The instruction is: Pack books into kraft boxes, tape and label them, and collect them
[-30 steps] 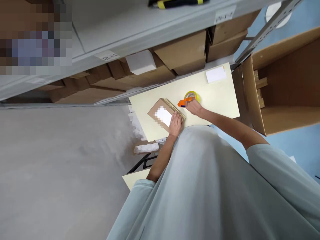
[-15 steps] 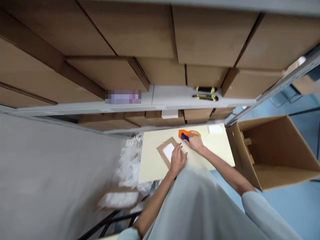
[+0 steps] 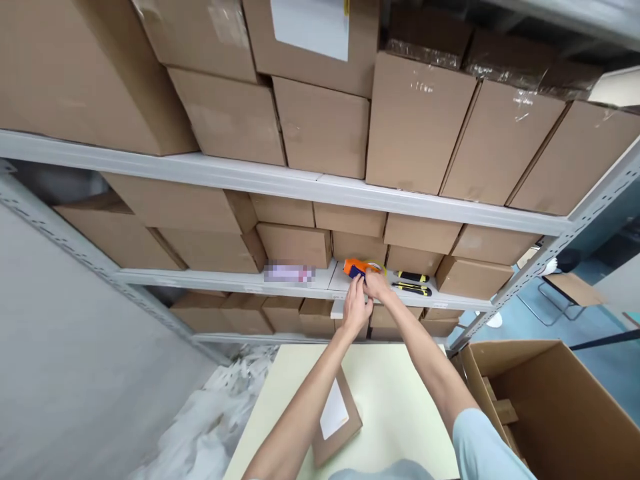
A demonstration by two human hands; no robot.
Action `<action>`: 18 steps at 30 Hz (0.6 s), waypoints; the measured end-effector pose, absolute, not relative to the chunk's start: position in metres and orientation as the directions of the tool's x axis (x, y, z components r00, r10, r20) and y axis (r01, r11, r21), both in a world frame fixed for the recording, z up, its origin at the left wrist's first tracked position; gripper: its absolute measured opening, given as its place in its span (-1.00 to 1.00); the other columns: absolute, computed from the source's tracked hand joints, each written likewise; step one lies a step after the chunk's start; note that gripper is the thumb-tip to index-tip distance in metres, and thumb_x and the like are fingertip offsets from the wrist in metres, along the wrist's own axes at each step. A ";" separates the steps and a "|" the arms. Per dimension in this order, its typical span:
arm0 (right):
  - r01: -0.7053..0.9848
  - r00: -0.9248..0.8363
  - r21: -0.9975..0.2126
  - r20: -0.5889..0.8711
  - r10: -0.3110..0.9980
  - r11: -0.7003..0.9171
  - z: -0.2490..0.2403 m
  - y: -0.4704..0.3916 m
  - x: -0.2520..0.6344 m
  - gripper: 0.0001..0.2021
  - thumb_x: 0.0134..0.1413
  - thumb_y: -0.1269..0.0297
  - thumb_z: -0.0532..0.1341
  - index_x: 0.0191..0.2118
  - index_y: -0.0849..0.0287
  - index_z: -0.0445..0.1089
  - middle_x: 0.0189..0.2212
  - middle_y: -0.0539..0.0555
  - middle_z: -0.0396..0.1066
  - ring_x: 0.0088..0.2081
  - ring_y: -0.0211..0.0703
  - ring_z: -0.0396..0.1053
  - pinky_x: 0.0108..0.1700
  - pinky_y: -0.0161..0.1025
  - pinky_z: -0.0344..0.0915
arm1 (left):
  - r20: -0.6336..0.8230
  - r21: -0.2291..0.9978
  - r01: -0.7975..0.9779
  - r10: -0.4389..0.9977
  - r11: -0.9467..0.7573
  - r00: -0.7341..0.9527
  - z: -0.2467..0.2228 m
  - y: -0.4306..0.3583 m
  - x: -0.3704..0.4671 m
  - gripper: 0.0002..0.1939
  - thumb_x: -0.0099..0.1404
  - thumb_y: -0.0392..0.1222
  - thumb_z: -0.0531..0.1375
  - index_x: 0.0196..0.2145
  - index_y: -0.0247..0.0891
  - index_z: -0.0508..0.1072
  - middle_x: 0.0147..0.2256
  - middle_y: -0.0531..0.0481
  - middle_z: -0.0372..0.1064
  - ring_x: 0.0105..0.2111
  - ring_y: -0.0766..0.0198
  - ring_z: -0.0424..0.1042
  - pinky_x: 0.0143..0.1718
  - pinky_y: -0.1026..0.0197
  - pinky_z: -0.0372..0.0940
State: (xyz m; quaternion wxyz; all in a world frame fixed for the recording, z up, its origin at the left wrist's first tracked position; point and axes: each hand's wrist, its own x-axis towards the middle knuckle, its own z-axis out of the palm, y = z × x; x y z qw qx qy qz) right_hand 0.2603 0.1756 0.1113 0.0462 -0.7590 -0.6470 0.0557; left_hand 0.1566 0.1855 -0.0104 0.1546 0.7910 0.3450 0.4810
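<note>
My right hand is closed on an orange and blue tape dispenser at the middle shelf. A roll of yellow tape shows at its back, partly behind that hand. Just below the dispenser, my left hand reaches up with its fingers stretched out. Its fingertips meet the blue part; whether they press on it I cannot tell. A flat cardboard box with a white label lies on the pale tabletop, partly hidden by my left forearm.
Two black and yellow utility knives lie right of the dispenser. A pixelated packet lies left of it. Cardboard boxes fill the shelves. A large open carton stands at the right, with white crumpled material at the left.
Both hands have gone from the tabletop up to the middle shelf, the right one carrying the tape dispenser. My left hand has let go of the flat box. The view has tilted up.
</note>
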 end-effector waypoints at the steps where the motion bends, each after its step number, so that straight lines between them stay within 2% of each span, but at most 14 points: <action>1: 0.980 0.149 -0.130 -0.038 0.988 -0.152 0.111 0.181 0.263 -0.57 0.48 0.30 0.14 0.30 0.47 0.36 0.07 0.46 0.65 0.15 0.18 0.63 0.28 -0.08 0.37 | 0.648 0.580 0.398 0.699 -0.711 0.304 -0.015 0.183 0.156 -0.28 0.37 -0.36 0.18 0.47 -0.33 0.25 0.44 -0.43 0.29 0.47 -0.22 0.34 0.46 -0.30 0.35; 3: 0.982 0.143 -0.116 -0.055 0.988 -0.149 0.108 0.187 0.267 -0.57 0.43 0.33 0.20 0.28 0.47 0.40 0.07 0.46 0.65 0.16 0.18 0.61 0.30 -0.08 0.35 | 0.631 0.587 0.404 0.709 -0.702 0.314 -0.029 0.173 0.151 -0.34 0.44 -0.33 0.15 0.46 -0.30 0.27 0.44 -0.40 0.30 0.47 -0.19 0.34 0.47 -0.28 0.35; 6: 0.983 0.140 -0.110 -0.063 0.988 -0.146 0.102 0.191 0.273 -0.55 0.45 0.34 0.11 0.28 0.53 0.41 0.17 0.55 0.58 0.26 0.24 0.52 0.43 0.00 0.25 | 0.571 0.606 0.434 0.744 -0.667 0.347 -0.060 0.146 0.132 -0.41 0.48 -0.29 0.13 0.43 -0.29 0.32 0.42 -0.39 0.34 0.46 -0.17 0.35 0.47 -0.28 0.35; 8: 0.981 0.140 -0.129 -0.061 0.988 -0.146 0.093 0.189 0.278 -0.49 0.48 0.34 0.01 0.33 0.58 0.36 0.30 0.62 0.46 0.37 0.30 0.39 0.52 0.09 0.12 | 0.500 0.633 0.458 0.782 -0.624 0.372 -0.087 0.123 0.111 -0.45 0.50 -0.26 0.12 0.40 -0.29 0.35 0.40 -0.39 0.37 0.46 -0.18 0.35 0.47 -0.31 0.34; 10: 0.974 0.146 -0.172 -0.035 0.989 -0.150 0.074 0.179 0.282 -0.41 0.50 0.33 -0.07 0.46 0.59 0.20 0.46 0.63 0.25 0.50 0.37 0.19 0.57 0.21 0.01 | 0.408 0.673 0.484 0.827 -0.559 0.388 -0.116 0.095 0.083 -0.48 0.51 -0.21 0.12 0.37 -0.28 0.38 0.39 -0.38 0.39 0.47 -0.18 0.33 0.49 -0.33 0.30; 12: 0.954 0.150 -0.285 0.172 0.974 -0.096 0.038 0.156 0.284 -0.38 0.54 0.25 -0.09 0.53 0.49 0.12 0.53 0.57 0.14 0.53 0.42 0.11 0.57 0.32 0.01 | 0.290 0.711 0.531 0.880 -0.461 0.377 -0.145 0.062 0.054 -0.49 0.54 -0.16 0.12 0.37 -0.30 0.39 0.39 -0.41 0.39 0.49 -0.18 0.30 0.52 -0.35 0.25; 13: 0.931 0.179 -0.353 0.213 0.961 -0.095 0.014 0.139 0.284 -0.37 0.57 0.21 -0.12 0.57 0.42 0.07 0.55 0.52 0.10 0.55 0.41 0.08 0.57 0.37 0.01 | 0.221 0.721 0.566 0.907 -0.399 0.358 -0.157 0.044 0.040 -0.49 0.55 -0.13 0.11 0.37 -0.31 0.38 0.40 -0.42 0.37 0.50 -0.18 0.28 0.54 -0.34 0.22; 15: 0.854 0.258 -0.501 0.169 0.951 -0.142 -0.043 0.091 0.276 -0.36 0.61 0.13 -0.18 0.60 0.32 0.02 0.55 0.47 0.10 0.56 0.40 0.07 0.55 0.43 0.06 | 0.089 0.718 0.631 0.938 -0.293 0.334 -0.177 0.010 0.020 -0.49 0.57 -0.09 0.09 0.37 -0.34 0.38 0.39 -0.47 0.36 0.51 -0.17 0.26 0.56 -0.33 0.19; 18: 0.657 0.374 -0.683 -0.072 0.925 -0.319 -0.129 0.000 0.250 -0.34 0.64 -0.01 -0.22 0.55 0.32 0.13 0.49 0.47 0.23 0.53 0.33 0.17 0.55 0.36 0.14 | -0.036 0.676 0.693 0.928 -0.250 0.370 -0.199 -0.031 0.011 -0.47 0.62 -0.01 0.06 0.40 -0.32 0.36 0.50 -0.43 0.21 0.61 -0.14 0.05 0.62 -0.32 0.03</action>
